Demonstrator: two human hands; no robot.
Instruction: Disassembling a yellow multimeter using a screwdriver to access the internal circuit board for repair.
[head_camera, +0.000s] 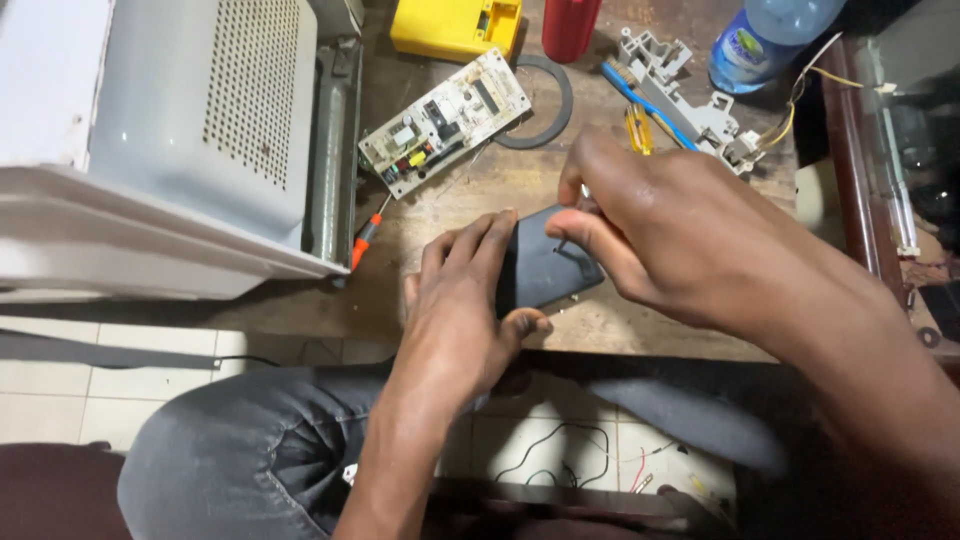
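Note:
My left hand grips a dark flat rectangular device by its left edge, holding it down near the front edge of the wooden table. My right hand pinches a thin metal tool whose tip touches the top face of the device. Most of the tool is hidden by my fingers.
A white perforated appliance casing fills the left. A green-white circuit board, black ring, orange-handled screwdriver, yellow box, red cylinder, grey plastic bracket with wires and water bottle lie behind. Tiled floor below.

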